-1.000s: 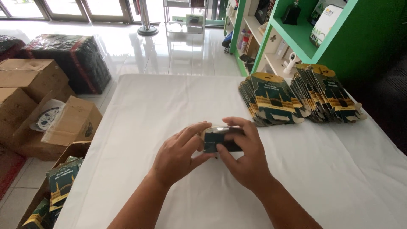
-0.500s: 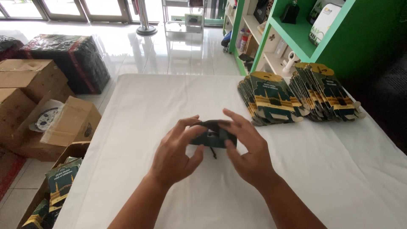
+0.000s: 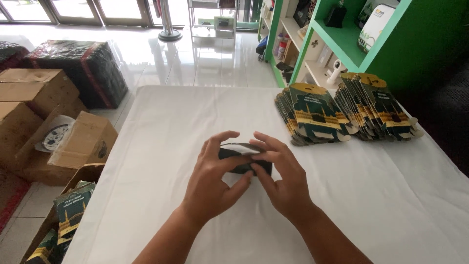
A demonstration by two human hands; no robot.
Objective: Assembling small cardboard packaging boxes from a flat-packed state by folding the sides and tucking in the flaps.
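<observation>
While both hands are pinching the small dark box mid-table, left hand and right hand are risking crushing its thin flaps.

- little box in my fingers is dark, almost black, with a pale shiny top
- table cloth is plain white
- flat packs stacked nearby are dark green with gold and cream bands
- shelf unit is bright green
- cartons on the floor are plain brown
- wrapped bundle is black with a red strip
</observation>
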